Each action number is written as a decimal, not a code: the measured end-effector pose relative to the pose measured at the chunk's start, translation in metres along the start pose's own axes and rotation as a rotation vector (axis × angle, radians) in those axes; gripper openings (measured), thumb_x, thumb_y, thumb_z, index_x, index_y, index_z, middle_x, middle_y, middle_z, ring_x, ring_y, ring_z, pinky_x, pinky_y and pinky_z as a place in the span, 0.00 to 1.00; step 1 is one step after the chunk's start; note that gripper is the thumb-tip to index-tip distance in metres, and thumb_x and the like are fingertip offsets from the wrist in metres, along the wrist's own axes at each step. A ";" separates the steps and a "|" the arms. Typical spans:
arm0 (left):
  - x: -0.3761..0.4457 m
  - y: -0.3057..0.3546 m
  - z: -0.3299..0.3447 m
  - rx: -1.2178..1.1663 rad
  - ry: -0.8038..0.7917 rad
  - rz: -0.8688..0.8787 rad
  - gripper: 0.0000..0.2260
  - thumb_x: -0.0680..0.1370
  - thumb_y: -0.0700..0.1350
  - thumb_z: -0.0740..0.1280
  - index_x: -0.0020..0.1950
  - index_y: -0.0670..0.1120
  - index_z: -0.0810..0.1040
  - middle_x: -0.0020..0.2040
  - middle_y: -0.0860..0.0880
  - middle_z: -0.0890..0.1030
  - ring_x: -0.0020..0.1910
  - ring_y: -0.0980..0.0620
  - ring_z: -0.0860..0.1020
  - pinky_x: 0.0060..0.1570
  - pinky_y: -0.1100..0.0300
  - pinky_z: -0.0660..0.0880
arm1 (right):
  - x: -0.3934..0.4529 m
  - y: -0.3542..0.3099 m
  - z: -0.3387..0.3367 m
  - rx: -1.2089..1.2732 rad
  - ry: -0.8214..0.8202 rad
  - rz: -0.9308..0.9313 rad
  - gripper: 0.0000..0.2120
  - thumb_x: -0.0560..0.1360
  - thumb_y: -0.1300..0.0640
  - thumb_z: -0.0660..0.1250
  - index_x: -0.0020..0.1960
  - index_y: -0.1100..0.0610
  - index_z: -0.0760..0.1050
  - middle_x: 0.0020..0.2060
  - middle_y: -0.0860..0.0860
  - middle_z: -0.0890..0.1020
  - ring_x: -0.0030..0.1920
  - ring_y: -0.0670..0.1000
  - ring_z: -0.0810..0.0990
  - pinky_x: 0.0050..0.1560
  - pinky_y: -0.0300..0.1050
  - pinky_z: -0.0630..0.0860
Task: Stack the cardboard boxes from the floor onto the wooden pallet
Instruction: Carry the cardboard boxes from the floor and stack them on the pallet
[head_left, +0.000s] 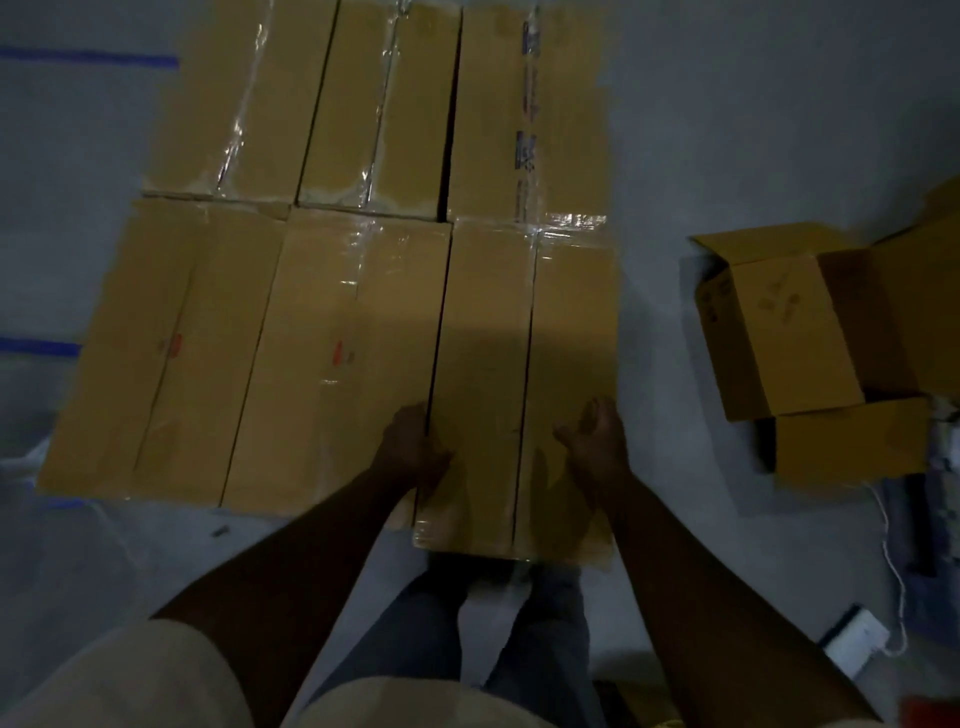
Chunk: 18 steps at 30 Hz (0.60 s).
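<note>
Several taped cardboard boxes lie flat in two rows of three, filling the middle of the head view. The near right box (488, 332) sticks out a little further toward me than its neighbours. My left hand (415, 447) grips its left edge, with the fingers down in the gap beside the middle box (332, 322). My right hand (595, 436) holds its right edge, with the thumb spread on the top. The boxes hide whatever is beneath them, so no pallet shows.
An open cardboard box (795, 338) with raised flaps sits on the grey floor to the right. A white cord (893, 561) and a small white device (857, 642) lie at the lower right. Blue tape lines (88, 56) mark the floor at the left. My legs stand just below the near box.
</note>
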<state>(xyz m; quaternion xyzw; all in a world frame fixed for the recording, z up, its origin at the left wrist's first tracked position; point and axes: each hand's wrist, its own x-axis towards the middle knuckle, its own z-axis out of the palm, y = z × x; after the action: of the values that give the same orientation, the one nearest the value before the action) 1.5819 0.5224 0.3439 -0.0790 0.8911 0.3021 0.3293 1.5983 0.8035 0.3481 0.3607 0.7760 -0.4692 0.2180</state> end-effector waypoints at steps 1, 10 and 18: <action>0.000 0.001 0.000 0.018 0.010 -0.021 0.35 0.70 0.54 0.76 0.72 0.41 0.70 0.67 0.40 0.74 0.68 0.37 0.73 0.65 0.46 0.72 | 0.010 0.003 0.001 -0.078 0.065 -0.022 0.44 0.74 0.44 0.75 0.82 0.48 0.55 0.79 0.54 0.65 0.77 0.61 0.66 0.74 0.66 0.66; 0.020 0.009 0.017 -0.094 0.096 -0.156 0.39 0.65 0.66 0.73 0.70 0.45 0.75 0.63 0.41 0.77 0.60 0.39 0.78 0.60 0.46 0.78 | 0.046 0.013 -0.003 0.122 -0.006 0.104 0.49 0.72 0.52 0.79 0.83 0.46 0.52 0.78 0.55 0.67 0.74 0.63 0.70 0.68 0.67 0.75; 0.009 0.009 0.020 -0.046 0.227 -0.192 0.33 0.69 0.56 0.78 0.68 0.41 0.77 0.58 0.39 0.78 0.57 0.39 0.76 0.56 0.49 0.74 | 0.042 0.018 0.002 0.117 -0.001 0.064 0.49 0.73 0.56 0.79 0.84 0.48 0.52 0.78 0.55 0.67 0.75 0.62 0.69 0.71 0.66 0.72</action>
<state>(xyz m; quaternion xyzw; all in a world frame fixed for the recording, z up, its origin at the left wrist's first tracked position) 1.5824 0.5421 0.3303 -0.2050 0.9037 0.2789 0.2519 1.5849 0.8218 0.3082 0.3973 0.7352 -0.5067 0.2119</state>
